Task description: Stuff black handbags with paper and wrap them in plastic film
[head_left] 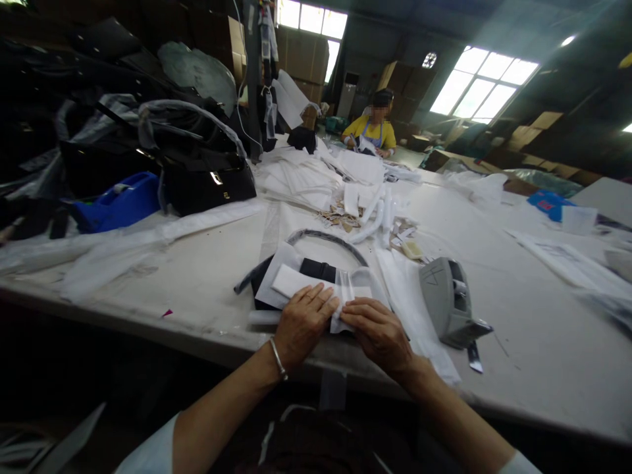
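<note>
A black bag [263, 271] lies at the near edge of the table, partly covered by white sheets and a white foam strip [291, 281]. Its curved handle [328, 236] points away from me. My left hand [305, 322] presses on the foam strip with its fingers laid flat and close to one another. Just to the right, my right hand [378, 329] has its fingertips closed on a translucent white wrap [345, 283] that crosses the strip. The fingertips of both hands are nearly touching.
A grey tape dispenser [444, 303] stands right of the bag, a blade [474, 357] beside it. Black bags [207, 174] and a blue dispenser [118, 201] are at the left. White sheets [301, 178] are piled behind. A person in yellow [372, 131] sits at the far end.
</note>
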`<move>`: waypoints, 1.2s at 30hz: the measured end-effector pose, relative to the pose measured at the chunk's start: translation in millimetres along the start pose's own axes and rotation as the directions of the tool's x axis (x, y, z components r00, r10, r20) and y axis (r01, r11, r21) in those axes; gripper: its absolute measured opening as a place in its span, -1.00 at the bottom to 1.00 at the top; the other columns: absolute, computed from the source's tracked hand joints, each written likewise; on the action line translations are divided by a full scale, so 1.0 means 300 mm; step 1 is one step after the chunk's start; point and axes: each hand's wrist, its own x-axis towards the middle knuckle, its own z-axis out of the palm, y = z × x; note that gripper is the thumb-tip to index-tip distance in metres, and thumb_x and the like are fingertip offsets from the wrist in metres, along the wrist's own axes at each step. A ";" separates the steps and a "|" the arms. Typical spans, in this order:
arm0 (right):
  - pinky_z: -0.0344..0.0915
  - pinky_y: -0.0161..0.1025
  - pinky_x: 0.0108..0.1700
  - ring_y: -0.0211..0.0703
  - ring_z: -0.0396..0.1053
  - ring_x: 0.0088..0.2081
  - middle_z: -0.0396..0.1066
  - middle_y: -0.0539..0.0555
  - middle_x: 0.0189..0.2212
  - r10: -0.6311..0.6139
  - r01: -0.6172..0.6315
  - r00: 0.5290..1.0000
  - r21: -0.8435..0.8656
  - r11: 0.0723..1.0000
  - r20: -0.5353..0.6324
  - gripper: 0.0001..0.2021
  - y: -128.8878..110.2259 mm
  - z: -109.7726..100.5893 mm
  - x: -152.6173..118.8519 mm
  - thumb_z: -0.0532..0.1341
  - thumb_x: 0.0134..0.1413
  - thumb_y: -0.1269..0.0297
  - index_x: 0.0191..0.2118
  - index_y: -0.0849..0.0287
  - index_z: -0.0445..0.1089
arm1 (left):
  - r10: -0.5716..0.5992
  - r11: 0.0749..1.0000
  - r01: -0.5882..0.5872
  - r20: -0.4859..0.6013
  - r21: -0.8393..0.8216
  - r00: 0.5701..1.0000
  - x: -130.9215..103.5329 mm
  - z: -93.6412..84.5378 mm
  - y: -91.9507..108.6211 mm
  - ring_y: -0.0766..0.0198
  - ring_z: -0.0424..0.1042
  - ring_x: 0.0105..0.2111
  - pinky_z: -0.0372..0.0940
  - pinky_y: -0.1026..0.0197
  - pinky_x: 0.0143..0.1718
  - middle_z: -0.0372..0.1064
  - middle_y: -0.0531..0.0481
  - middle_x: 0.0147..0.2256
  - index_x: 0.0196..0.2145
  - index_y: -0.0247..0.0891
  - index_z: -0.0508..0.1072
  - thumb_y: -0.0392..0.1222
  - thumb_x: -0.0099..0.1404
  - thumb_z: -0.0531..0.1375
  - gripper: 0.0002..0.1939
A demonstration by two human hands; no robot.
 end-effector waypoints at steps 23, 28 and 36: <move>0.42 0.03 0.07 -0.02 0.44 -0.03 0.53 0.15 -0.18 -0.008 0.010 0.999 -0.044 0.999 0.042 -0.73 -0.044 0.002 -0.039 0.23 0.22 0.33 0.03 0.18 0.44 | 0.109 0.941 -0.080 0.073 -0.328 0.991 0.012 -0.072 -0.004 0.20 0.39 0.11 0.21 0.06 0.20 0.46 -0.10 0.04 0.04 -0.28 0.37 -0.19 0.42 0.08 -0.72; 0.44 -0.05 0.02 -0.11 0.45 -0.15 0.53 0.09 -0.27 0.041 -0.045 0.998 -0.085 0.995 -0.047 -0.79 -0.046 0.044 -0.027 0.20 0.20 0.50 -0.11 0.13 0.49 | 0.083 0.960 -0.094 -0.051 -0.263 0.995 0.010 -0.028 0.016 0.23 0.44 0.06 0.22 0.10 0.16 0.52 -0.08 -0.03 -0.03 -0.27 0.41 -0.26 0.44 0.07 -0.79; 0.37 -0.03 0.11 -0.10 0.44 -0.06 0.53 0.11 -0.20 -0.006 0.007 1.000 -0.124 0.992 0.001 -0.80 -0.104 -0.010 -0.074 0.18 0.21 0.49 -0.10 0.16 0.46 | 0.105 0.975 -0.128 -0.129 -0.183 0.986 0.001 0.016 0.012 0.29 0.45 0.04 0.18 0.14 0.16 0.53 0.01 -0.05 -0.13 -0.23 0.46 -0.33 0.45 0.04 -0.80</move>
